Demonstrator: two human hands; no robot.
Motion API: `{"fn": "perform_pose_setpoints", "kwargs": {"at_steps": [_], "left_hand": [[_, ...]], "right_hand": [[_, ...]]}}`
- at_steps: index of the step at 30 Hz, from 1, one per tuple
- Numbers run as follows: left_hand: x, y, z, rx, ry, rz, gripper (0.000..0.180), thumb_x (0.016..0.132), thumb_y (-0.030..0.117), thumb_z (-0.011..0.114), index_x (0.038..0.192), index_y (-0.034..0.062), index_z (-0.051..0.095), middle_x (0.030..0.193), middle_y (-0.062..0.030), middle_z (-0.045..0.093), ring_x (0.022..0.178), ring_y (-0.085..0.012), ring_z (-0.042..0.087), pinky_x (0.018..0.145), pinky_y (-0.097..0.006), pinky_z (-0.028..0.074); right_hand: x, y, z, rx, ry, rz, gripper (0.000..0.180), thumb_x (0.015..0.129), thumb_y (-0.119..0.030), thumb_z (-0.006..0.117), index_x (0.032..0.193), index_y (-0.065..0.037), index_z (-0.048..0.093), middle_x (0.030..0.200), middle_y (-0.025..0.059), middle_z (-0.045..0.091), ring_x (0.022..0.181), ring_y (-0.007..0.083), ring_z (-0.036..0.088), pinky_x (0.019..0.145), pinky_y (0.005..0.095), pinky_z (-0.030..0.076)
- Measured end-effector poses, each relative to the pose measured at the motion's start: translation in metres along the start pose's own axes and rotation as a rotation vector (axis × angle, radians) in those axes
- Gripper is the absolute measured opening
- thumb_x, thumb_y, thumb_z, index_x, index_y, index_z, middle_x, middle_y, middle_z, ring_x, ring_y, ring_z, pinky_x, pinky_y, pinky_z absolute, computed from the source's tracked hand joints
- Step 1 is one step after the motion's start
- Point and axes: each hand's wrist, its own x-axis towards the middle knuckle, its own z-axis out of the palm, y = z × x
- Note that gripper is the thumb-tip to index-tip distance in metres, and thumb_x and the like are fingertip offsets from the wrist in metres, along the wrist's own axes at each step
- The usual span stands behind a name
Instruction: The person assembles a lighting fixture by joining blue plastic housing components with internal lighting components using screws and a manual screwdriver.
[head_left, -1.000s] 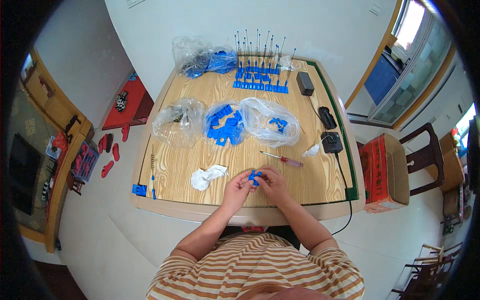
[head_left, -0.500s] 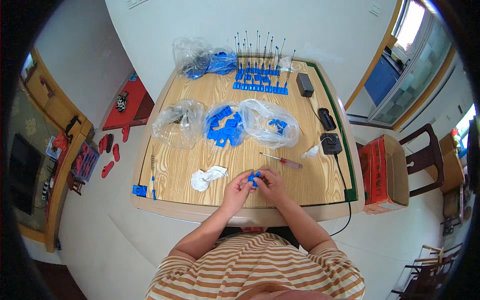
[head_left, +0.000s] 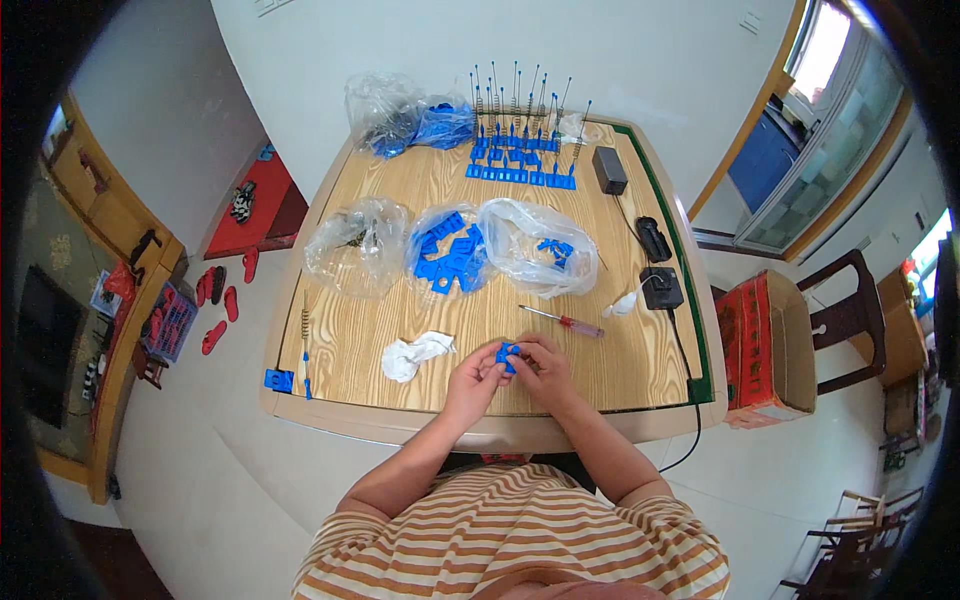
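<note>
Blue and small, one plastic piece is pinched by curled fingers between left hand and right hand, equally near, over the surface; its long axis cannot be told.

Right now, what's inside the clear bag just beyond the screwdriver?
The clear bag holds some small blue pieces; whatever lies beneath them or behind its cloudy folds can't be seen.

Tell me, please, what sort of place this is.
Probably a home's living room: red slippers lie on the floor, a dark flat panel, perhaps a television, shows at far left, and a wooden chair stands at right.
</note>
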Motion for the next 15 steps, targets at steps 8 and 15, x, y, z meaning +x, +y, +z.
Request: {"fn": "perform_pose_setpoints", "kwargs": {"at_steps": [8,15], "left_hand": [[0.000,-0.001,-0.001,0.021,-0.004,0.002,0.038,0.091,0.001,0.050,0.129,0.0013,0.043,0.105,-0.0083,0.061,0.088,-0.0115,0.060,0.074,-0.024,0.051],[0.000,-0.001,-0.001,0.021,-0.016,0.001,0.038,0.091,0.001,0.050,0.129,0.0010,0.042,0.104,-0.0081,0.061,0.089,-0.0114,0.060,0.075,-0.025,0.051]], "right_hand": [[0.004,-0.013,-0.004,0.027,-0.027,0.033,0.015,0.079,-0.007,0.066,0.092,0.000,0.062,0.093,0.0118,0.057,0.079,0.0223,0.060,0.064,0.0293,0.051],[0.002,-0.003,-0.001,-0.020,0.016,-0.042,0.015,0.079,-0.008,0.067,0.091,0.000,0.062,0.091,0.0123,0.058,0.077,0.0229,0.060,0.063,0.0297,0.051]]}}
